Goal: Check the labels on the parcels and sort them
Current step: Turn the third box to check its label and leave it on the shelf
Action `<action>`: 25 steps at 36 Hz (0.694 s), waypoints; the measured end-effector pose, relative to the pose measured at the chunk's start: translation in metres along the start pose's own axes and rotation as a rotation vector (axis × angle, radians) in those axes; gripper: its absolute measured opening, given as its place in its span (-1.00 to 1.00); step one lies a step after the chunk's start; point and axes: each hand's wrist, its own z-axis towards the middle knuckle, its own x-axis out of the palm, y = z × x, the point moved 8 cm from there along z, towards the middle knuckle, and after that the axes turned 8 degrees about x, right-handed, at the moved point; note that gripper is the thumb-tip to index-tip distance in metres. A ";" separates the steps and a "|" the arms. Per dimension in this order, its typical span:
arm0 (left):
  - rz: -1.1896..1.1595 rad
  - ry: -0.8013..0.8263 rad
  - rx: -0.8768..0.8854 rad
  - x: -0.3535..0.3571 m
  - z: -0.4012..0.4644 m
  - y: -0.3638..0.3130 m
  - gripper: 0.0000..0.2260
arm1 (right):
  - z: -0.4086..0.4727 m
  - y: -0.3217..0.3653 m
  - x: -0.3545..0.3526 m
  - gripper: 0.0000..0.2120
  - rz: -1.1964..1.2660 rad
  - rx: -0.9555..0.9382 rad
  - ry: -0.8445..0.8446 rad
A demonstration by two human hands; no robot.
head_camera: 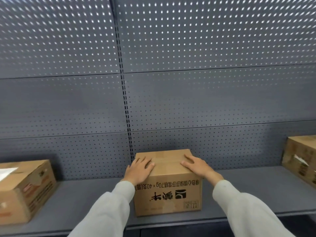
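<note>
A cardboard parcel (25, 190) bearing a white label is sitting at the left end of a grey metal shelf (89, 199), its near corner lying close to the shelf's front edge, with bare shelf stretching to its right. At centre, a person is resting both the left hand (139, 170) and the right hand (196, 165) flat, fingers straight and relaxed, on the top of a middle parcel (168, 194) printed with upside-down lettering, standing near the front lip and clear of the perforated back panel (205, 100). Farther right, past another open stretch, a third parcel (301, 161) is sitting partly out of frame.
</note>
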 end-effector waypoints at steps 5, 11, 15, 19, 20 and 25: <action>-0.005 -0.033 0.019 0.014 -0.001 0.011 -0.41 | 0.001 -0.015 0.007 -0.32 0.110 0.045 0.069; 0.059 -0.048 0.024 0.018 0.001 0.014 -0.32 | 0.000 -0.017 0.010 -0.36 0.159 0.046 0.040; 0.075 -0.046 0.020 0.009 -0.008 0.000 -0.47 | -0.002 -0.020 0.010 -0.28 0.190 0.060 0.045; -0.150 -0.160 -0.052 -0.001 -0.014 0.009 -0.47 | -0.007 -0.026 0.009 0.03 0.320 0.104 0.010; -0.231 -0.199 -0.090 -0.005 -0.016 0.012 -0.48 | -0.006 -0.028 0.009 0.06 0.334 0.115 0.002; -0.613 -0.204 -0.264 -0.006 -0.022 0.024 -0.40 | -0.018 -0.021 0.003 -0.29 0.313 0.080 -0.033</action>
